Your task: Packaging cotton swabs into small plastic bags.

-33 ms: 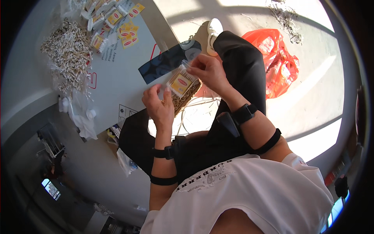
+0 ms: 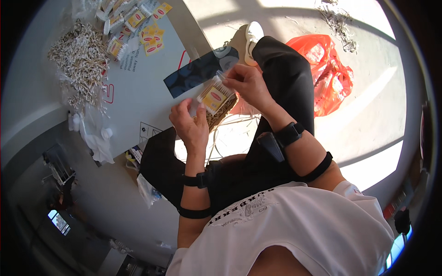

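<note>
Both hands are closed on one clear packet [image 2: 213, 96]: the right hand [image 2: 248, 85] pinches the loose plastic at its upper right corner between thumb and fingers, while the left hand [image 2: 189, 125] seems to hold its left end between thumb and fingertips. Between them the packet is tilted, out by the right edge of the bench [image 2: 133, 99], above a small brown box [image 2: 223, 112] that holds more swabs.

As for progress, this packet looks filled: cotton swabs lie side by side in it, with a yellow and white label facing up. Whether its mouth is sealed cannot be told, since the right fingers cover that corner.

Along the far edge of the bench sits a cluster of filled packets [image 2: 136, 18], which appear to be finished ones. Just beside them lie loose yellow labels [image 2: 152, 39], seemingly unused. A big heap of loose swabs [image 2: 80, 62] spreads along the left edge, so plenty looks left unpacked. Crumpled white plastic [image 2: 99, 143] hangs at the near left corner, and a dark sheet [image 2: 184, 79] lies across the right edge.
</note>
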`<state>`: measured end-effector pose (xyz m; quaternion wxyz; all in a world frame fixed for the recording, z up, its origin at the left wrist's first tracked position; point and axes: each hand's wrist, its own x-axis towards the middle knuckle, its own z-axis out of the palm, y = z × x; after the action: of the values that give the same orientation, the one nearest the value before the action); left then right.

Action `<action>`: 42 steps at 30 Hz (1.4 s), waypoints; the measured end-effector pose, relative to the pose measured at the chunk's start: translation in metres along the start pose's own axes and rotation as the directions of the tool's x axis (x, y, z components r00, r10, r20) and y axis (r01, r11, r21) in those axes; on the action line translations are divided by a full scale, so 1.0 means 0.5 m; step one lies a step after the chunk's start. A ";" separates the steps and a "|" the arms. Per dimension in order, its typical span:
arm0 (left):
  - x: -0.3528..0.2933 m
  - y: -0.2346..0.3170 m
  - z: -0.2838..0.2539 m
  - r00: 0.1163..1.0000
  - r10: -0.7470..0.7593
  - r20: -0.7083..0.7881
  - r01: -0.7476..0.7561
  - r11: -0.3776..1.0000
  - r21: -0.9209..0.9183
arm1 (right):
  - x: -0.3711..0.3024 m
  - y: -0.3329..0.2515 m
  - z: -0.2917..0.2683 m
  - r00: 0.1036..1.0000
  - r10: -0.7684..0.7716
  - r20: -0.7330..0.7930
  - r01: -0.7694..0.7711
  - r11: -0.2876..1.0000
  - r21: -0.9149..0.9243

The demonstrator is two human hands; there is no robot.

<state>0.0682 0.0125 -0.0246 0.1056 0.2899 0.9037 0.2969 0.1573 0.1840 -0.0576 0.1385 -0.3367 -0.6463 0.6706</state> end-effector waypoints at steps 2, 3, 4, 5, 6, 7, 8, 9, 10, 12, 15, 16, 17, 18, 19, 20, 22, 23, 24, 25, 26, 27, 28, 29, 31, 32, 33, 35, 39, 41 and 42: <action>-0.009 0.015 0.004 1.000 0.024 -0.002 -0.024 0.999 -0.029 | -0.004 0.017 0.007 0.998 -0.049 0.025 0.044 0.987 0.152; -0.009 0.020 0.003 0.998 0.057 -0.002 -0.057 0.997 -0.052 | -0.004 0.016 0.013 0.999 -0.033 0.000 0.033 0.985 0.167; -0.008 0.019 0.005 0.996 0.086 -0.032 -0.087 0.996 -0.027 | -0.005 0.013 0.017 0.999 -0.018 -0.028 0.023 0.983 0.183; -0.007 0.022 0.004 0.995 0.084 -0.045 -0.086 0.996 -0.029 | -0.008 0.010 0.019 0.999 -0.028 -0.021 0.032 0.984 0.178; -0.003 0.029 0.000 0.997 -0.082 0.003 0.076 0.901 -0.427 | -0.014 -0.004 0.020 1.000 0.029 -0.009 -0.024 0.935 0.353; -0.001 0.037 -0.005 0.972 -0.206 0.113 0.220 0.632 -0.743 | -0.020 -0.016 0.022 0.997 0.082 0.014 -0.078 0.853 0.517; -0.001 0.046 -0.012 0.974 -0.202 0.100 0.207 0.630 -0.748 | -0.023 -0.023 0.027 0.998 0.068 0.017 -0.067 0.856 0.513; 0.002 0.067 -0.025 0.961 -0.249 0.123 0.234 0.489 -0.840 | -0.028 -0.030 0.030 0.999 0.047 0.008 -0.045 0.860 0.509; 0.003 0.079 -0.035 0.945 -0.288 0.155 0.251 0.334 -0.909 | -0.033 -0.037 0.034 1.000 0.026 -0.001 -0.021 0.862 0.506; 0.000 0.073 -0.047 0.956 -0.265 0.129 0.217 0.334 -0.917 | -0.043 -0.064 0.043 1.000 -0.013 0.019 0.001 0.838 0.545; -0.005 0.071 -0.070 0.964 -0.245 0.101 0.186 0.354 -0.917 | -0.058 -0.108 0.064 1.000 0.017 0.015 -0.022 0.820 0.572; -0.005 0.078 -0.076 0.965 -0.243 0.102 0.191 0.375 -0.907 | -0.057 -0.114 0.064 1.000 -0.031 -0.003 0.028 0.847 0.531; -0.008 0.088 -0.078 0.966 -0.240 0.093 0.180 0.372 -0.911 | -0.054 -0.118 0.063 0.997 -0.077 -0.019 0.076 0.869 0.489; -0.013 0.101 -0.078 0.980 -0.199 0.015 0.099 0.419 -0.902 | -0.050 -0.111 0.068 0.992 -0.120 -0.040 0.125 0.871 0.475; -0.018 0.110 -0.077 0.986 -0.156 -0.059 0.020 0.463 -0.886 | -0.047 -0.103 0.072 0.991 -0.129 -0.040 0.133 0.870 0.475; -0.019 0.116 -0.074 0.988 -0.120 -0.094 -0.021 0.505 -0.863 | -0.045 -0.093 0.079 0.989 -0.119 -0.084 0.145 0.814 0.562; -0.026 0.145 -0.073 0.987 -0.051 -0.152 -0.097 0.561 -0.822 | -0.044 -0.080 0.094 0.988 -0.060 -0.146 0.147 0.685 0.714; -0.027 0.157 -0.070 0.978 0.021 -0.207 -0.177 0.606 -0.776 | -0.044 -0.074 0.097 0.987 -0.055 -0.151 0.148 0.682 0.716; -0.028 0.160 -0.068 0.977 0.053 -0.206 -0.191 0.639 -0.745 | -0.048 -0.091 0.103 0.986 -0.019 -0.163 0.136 0.653 0.745; -0.028 0.158 -0.065 0.977 0.057 -0.203 -0.192 0.643 -0.741 | -0.050 -0.101 0.106 0.984 0.017 -0.175 0.127 0.623 0.772; -0.029 0.153 -0.059 0.968 0.101 -0.228 -0.230 0.718 -0.657 | -0.049 -0.093 0.106 0.984 0.018 -0.178 0.129 0.618 0.776; -0.026 0.161 -0.057 0.958 0.150 -0.246 -0.268 0.778 -0.568 | -0.048 -0.085 0.100 0.993 -0.016 -0.120 0.105 0.603 0.791; -0.024 0.166 -0.061 0.940 0.238 -0.246 -0.330 0.823 -0.463 | -0.046 -0.077 0.094 0.997 -0.051 -0.063 0.081 0.589 0.804; -0.021 0.175 -0.060 0.939 0.246 -0.242 -0.334 0.819 -0.466 | -0.045 -0.069 0.089 0.996 -0.051 -0.073 0.089 0.588 0.804; -0.012 0.184 -0.059 0.889 0.356 -0.289 -0.437 0.848 -0.299 | -0.053 -0.080 0.097 1.000 -0.017 -0.023 0.028 0.571 0.821; -0.006 0.180 -0.058 0.863 0.398 -0.311 -0.476 0.847 -0.237 | -0.058 -0.085 0.101 1.000 -0.003 -0.010 0.010 0.554 0.832; 0.000 0.180 -0.057 0.862 0.400 -0.310 -0.478 0.845 -0.239 | -0.061 -0.088 0.101 1.000 -0.003 -0.013 0.013 0.555 0.832; 0.010 0.180 -0.056 0.828 0.477 -0.296 -0.521 0.849 -0.091 | -0.064 -0.093 0.101 1.000 0.029 -0.007 -0.008 0.509 0.861; 0.018 0.194 -0.059 0.828 0.486 -0.278 -0.522 0.850 -0.068 | -0.064 -0.093 0.094 0.999 -0.032 -0.030 0.042 0.521 0.852; 0.020 0.193 -0.059 0.824 0.495 -0.276 -0.533 0.842 -0.080 | -0.067 -0.099 0.093 0.999 -0.026 -0.042 0.050 0.557 0.829; 0.020 0.193 -0.059 0.823 0.497 -0.276 -0.535 0.841 -0.080 | -0.068 -0.100 0.093 0.999 -0.027 -0.044 0.052 0.556 0.829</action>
<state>0.0938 0.0676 0.0565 -0.0688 0.4762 0.7714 0.4163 0.1406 0.1332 -0.0031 0.3040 -0.2261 -0.2603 0.8881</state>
